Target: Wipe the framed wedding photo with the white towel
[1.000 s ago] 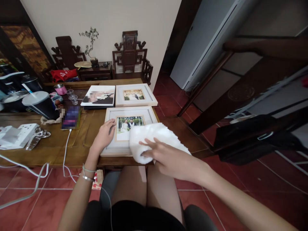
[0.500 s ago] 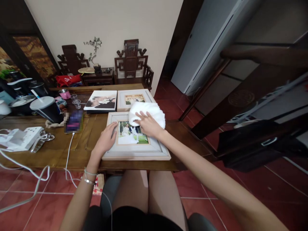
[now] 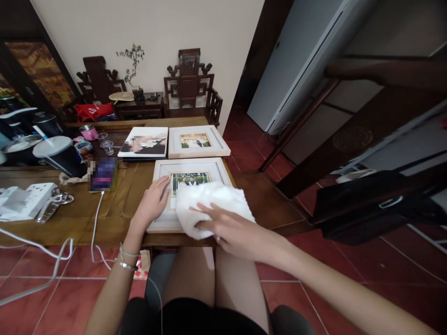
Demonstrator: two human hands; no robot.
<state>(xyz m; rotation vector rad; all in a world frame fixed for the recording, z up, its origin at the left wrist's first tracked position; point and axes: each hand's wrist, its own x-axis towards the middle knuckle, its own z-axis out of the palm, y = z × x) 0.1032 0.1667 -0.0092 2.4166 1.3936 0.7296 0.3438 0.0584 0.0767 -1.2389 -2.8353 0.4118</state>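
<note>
A white picture frame (image 3: 190,164) lies flat near the table's front edge, with a photo of people outdoors inside it. My left hand (image 3: 154,201) rests flat on the frame's left side, fingers stretched out. Under my right hand (image 3: 228,228) is a fluffy white cloth (image 3: 218,195), gripped and pressed onto the frame's lower right part. The cloth hides that corner and much of the photo. Just behind lie a second white frame (image 3: 218,135) with a photo and, to its left, a photo album (image 3: 159,132).
On the left of the wooden table (image 3: 129,186) are a phone (image 3: 103,174) on a cable, a white power strip (image 3: 37,200), a dark lidded cup (image 3: 61,158) with a straw, and a pink cup (image 3: 89,132). Carved chairs (image 3: 188,83) stand by the wall.
My right hand has drawn the cloth from the frame's upper right toward me, down to its lower right edge. The left hand stays at the frame's left side.
</note>
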